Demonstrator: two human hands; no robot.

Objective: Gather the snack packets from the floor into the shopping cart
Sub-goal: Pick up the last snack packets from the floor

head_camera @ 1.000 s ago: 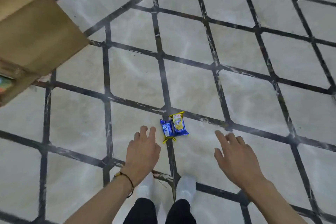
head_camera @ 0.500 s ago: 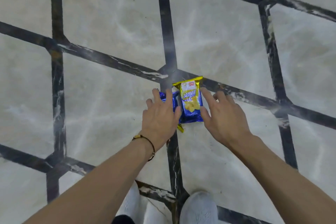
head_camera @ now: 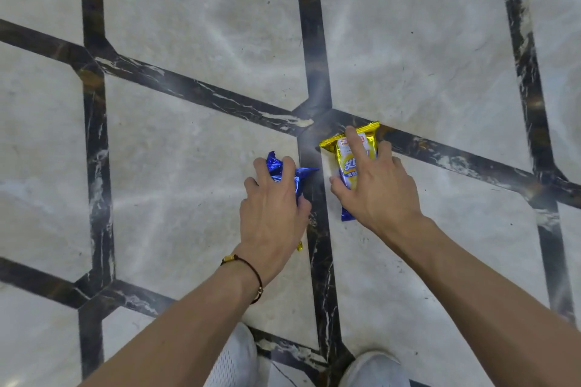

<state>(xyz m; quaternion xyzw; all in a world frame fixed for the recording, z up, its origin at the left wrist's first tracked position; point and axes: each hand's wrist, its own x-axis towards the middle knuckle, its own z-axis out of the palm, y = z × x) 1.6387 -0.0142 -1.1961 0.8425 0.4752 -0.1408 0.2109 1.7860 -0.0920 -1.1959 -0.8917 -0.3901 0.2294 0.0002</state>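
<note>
Pickup is the step in hand, with both packets down on the floor (head_camera: 188, 185) beside the dark strip (head_camera: 318, 261). Left of the strip, the left hand (head_camera: 273, 214) curls its fingers (head_camera: 261, 166) round the crumpled blue packet (head_camera: 281, 172). Right of it, the right hand (head_camera: 377, 195) straddles the glossy yellow packet (head_camera: 347, 163), forefinger flat on top, thumb and outer fingers gripping its edges (whether it is lifted yet is unclear). Next, both need lifting and carrying to the cart, which is out of view.

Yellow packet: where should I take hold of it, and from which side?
Take the yellow packet across its middle, from above and the near side. It lies flat on the floor, long axis pointing away, so thumb and fingers can pinch its two long edges, as the right hand does. The blue packet in the left hand sits clear of it.
</note>
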